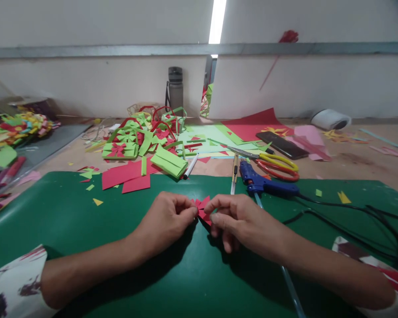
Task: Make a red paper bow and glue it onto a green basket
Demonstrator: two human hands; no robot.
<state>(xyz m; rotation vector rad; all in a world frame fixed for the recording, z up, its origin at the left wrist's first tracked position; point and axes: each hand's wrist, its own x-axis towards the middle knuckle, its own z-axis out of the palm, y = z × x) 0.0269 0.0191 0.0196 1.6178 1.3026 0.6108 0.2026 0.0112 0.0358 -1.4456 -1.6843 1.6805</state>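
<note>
Green matting (69, 221) covers the desk below a pale wall. At nine o'clock of a small red paper piece (202, 207), the left hand (167, 221) has its grip pinched shut on it; at three o'clock the right hand (239, 221) pinches it too, a blue glue gun (262, 182) lying beyond.

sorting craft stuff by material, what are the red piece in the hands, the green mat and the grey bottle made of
Red piece: thin matte paper, judging by its sharp folded points, pinched by left hand and right hand. Green mat: smooth, slightly glossy sheet, probably plastic or rubber. Grey bottle: looks like translucent plastic with a dark cap.
</note>
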